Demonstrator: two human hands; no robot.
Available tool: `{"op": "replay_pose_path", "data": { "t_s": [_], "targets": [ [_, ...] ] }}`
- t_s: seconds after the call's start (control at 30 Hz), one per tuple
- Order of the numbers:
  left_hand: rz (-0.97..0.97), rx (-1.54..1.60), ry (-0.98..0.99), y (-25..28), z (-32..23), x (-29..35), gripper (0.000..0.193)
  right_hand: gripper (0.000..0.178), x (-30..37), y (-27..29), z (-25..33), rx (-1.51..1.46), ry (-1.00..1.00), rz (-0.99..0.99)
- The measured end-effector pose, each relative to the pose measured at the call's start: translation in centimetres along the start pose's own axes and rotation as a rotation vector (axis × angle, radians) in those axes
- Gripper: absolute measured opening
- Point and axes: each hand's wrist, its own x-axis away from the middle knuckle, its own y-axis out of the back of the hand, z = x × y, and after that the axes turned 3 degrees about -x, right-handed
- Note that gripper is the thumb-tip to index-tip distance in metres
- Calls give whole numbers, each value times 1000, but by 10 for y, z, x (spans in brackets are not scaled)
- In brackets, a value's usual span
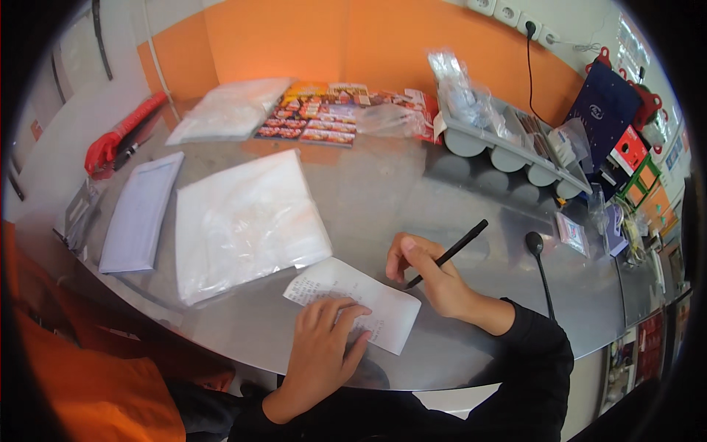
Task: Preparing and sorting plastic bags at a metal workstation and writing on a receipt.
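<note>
A: Paper slip (353,300), head view: pinned flat on the grey counter (383,191) by the left hand (320,346), fingers spread, nothing clenched.

B: Black pen (447,253) is gripped by the right hand (434,276), tip at the slip's edge. Writing appears underway; steady paper is required.

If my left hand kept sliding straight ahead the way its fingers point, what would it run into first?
The left hand lies on the white paper slip, fingers pointing up and slightly right. Going on, it would probably meet the right hand holding the black pen, though depth is unclear.
</note>
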Motion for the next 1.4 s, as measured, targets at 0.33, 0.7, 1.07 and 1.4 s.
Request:
{"op": "replay_pose_path", "data": {
  "t_s": [0.33,0.7,1.07,1.4],
  "targets": [
    [79,54,-145,-13,7,-19,26,40,10,-1,23,-57,-66,21],
    [24,39,-126,-14,10,-15,18,33,26,-4,-22,-13,-158,-84],
    [20,32,-110,-16,11,-14,16,34,24,-13,-34,199,61,-84],
    [24,31,-101,-15,9,-14,16,33,25,-9,-32,286,127,-33]
  ]
}}
